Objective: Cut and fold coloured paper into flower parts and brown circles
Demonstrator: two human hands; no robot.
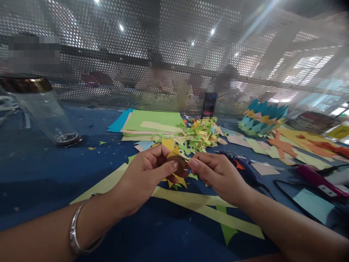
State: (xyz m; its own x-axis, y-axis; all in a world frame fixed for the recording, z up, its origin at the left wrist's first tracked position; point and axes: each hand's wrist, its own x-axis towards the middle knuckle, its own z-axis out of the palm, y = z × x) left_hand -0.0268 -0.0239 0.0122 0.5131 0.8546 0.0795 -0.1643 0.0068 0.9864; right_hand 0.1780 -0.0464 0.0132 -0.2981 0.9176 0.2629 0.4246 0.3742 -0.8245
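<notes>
Thumb and fingers of my left hand point(144, 178) are closed on a curled yellow paper piece point(172, 155) with pointed edges and a brownish, shaded inner face. Close beside it on the right, my right hand point(220, 176) is in a pinch. A thin pale sliver shows between the two hands, but what the right fingertips grip is hidden. Below the hands lie yellow pointed paper cutouts point(181, 180) and long pale yellow paper strips point(204, 209). A green paper scrap point(227, 229) lies partly under a strip.
A heap of paper scraps point(203, 134) sits beyond my hands, beside stacked coloured sheets point(155, 118). A glass jar point(49, 112) stands left. At right are a blue glue gun point(247, 169), a paper crown point(261, 118), a purple power strip point(319, 182) and cables. Perforated metal mesh point(109, 72) closes the back.
</notes>
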